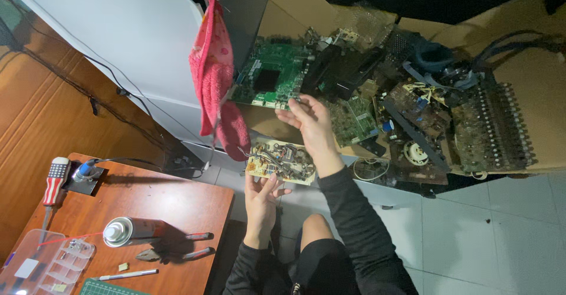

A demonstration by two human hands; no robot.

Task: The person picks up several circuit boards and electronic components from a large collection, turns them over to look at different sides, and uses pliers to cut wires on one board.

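- Your left hand grasps a small tan circuit board by its lower edge, fingers curled up against the underside; the board is held flat, its populated face towards you, above the tiled floor and just past your knee.
- Your right hand reaches forward over that board, fingertips pinched on the near edge of a large green circuit board; this board is tilted, propped against the cardboard box behind it.
- The two boards are near each other but do not touch; your right wrist lies between them.
- A heap of scrap boards, green and brown, fills the opened cardboard to the right of your right hand, with dark cables on top.
- A pink cloth hangs just left of the green circuit board, reaching down to the level of the small one.
- The wooden bench stands to your left, well apart from both hands. It carries a spray can lying on its side, pliers beside it, a screwdriver with a striped handle, a clear compartment box and a pen.
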